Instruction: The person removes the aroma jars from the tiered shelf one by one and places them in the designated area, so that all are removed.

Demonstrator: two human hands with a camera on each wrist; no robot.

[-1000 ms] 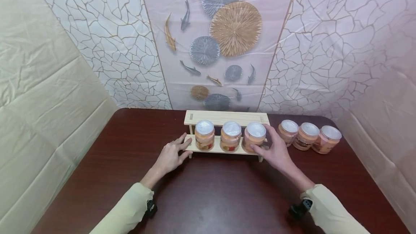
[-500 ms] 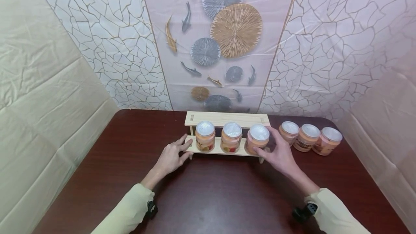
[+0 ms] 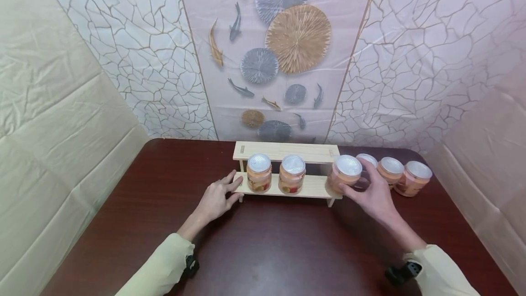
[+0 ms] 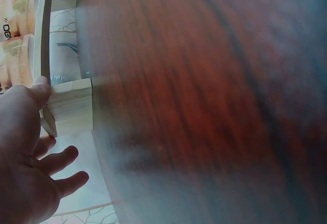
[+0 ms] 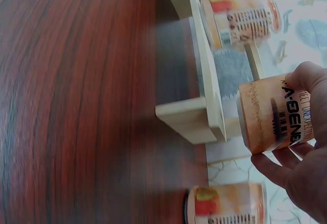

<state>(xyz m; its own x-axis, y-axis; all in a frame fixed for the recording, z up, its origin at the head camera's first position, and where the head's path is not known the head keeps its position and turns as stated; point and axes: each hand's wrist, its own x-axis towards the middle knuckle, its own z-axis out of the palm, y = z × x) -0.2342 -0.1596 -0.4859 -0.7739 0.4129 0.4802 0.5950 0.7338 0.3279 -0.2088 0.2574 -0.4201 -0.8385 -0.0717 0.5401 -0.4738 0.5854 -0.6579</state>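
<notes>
A two-step wooden rack [image 3: 285, 150] stands near the back of the table. My left hand [image 3: 214, 199] holds the left end of its lower step [image 3: 314, 187], thumb at the front edge; in the left wrist view the other fingers [image 4: 64, 160] are spread. My right hand [image 3: 375, 195] grips a clear jar [image 3: 344, 176] of orange-tan contents with a silvery lid. The right wrist view shows this jar [image 5: 268, 114] raised off the step, near its right end. Two similar jars, one at the left [image 3: 259, 175] and one mid-step [image 3: 292, 176], stand upright on the lower step.
Right of the rack, several like jars stand in a row on the dark red table [image 3: 275, 245]; the nearest one [image 3: 367, 160] is partly hidden behind my right hand and the held jar. Patterned cloth [image 3: 230, 118] hangs behind the table's back edge.
My right hand has moved right with the jar, from the lower step's right part to its end, and the jar has come up off the step. The left hand stays put.
</notes>
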